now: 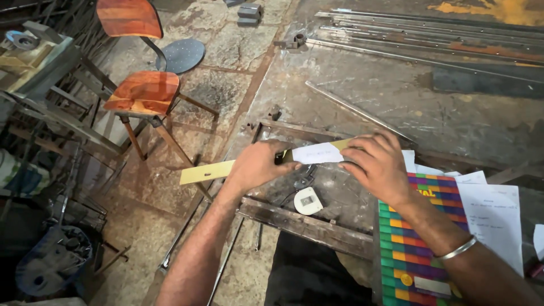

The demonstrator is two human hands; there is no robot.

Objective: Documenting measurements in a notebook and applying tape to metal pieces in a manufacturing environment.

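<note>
Two hands press a white paper slip (pixel 318 152) against a yellow ruler (pixel 207 171). Left hand (pixel 258 165) curls closed around both; right hand (pixel 377 164) lies with fingers spread flat on the slip.

A colourful chequered notebook (pixel 416 249), bearing a pale rectangular label (pixel 432 286), is lying beside white written sheets (pixel 492 218).

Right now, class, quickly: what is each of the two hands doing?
Left hand: closed on the yellow ruler, pressing it over the paper slip.
Right hand: open, fingers spread flat on the paper slip and ruler.
</note>
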